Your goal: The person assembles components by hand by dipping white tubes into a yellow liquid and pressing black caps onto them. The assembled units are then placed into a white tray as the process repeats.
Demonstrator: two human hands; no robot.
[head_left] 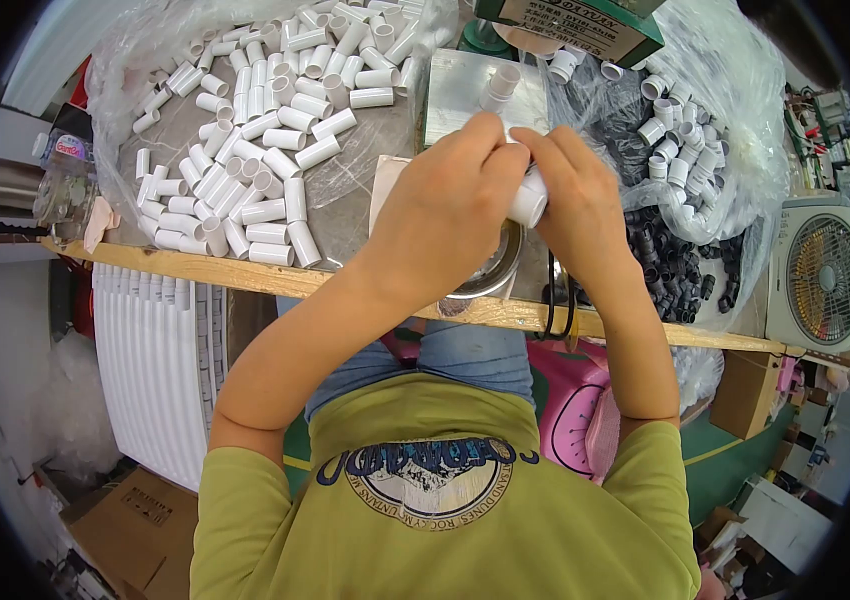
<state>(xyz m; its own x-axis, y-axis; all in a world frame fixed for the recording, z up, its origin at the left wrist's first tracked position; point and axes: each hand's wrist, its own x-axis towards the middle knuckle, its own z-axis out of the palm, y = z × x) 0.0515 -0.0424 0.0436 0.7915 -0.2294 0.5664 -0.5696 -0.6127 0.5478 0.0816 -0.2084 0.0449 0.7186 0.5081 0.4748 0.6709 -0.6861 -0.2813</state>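
Observation:
My left hand [457, 195] and my right hand [577, 195] come together over the near part of the workbench, fingers closed around a white plastic tube piece [528, 203]. Its round end points toward me; the fingers cover the rest. Just beyond my hands, a short whitish cylinder [500, 86] stands upright on a metal plate [455, 82]. A shiny metal bowl [490, 275] sits below my hands at the bench edge, partly hidden by them.
Many white tube pieces [265, 210] lie on plastic sheeting at left. White fittings [680, 145] and small black parts [670, 270] are heaped at right. A green box [585, 30] stands at the back, a fan [825, 275] far right. The wooden edge [195, 268] runs in front.

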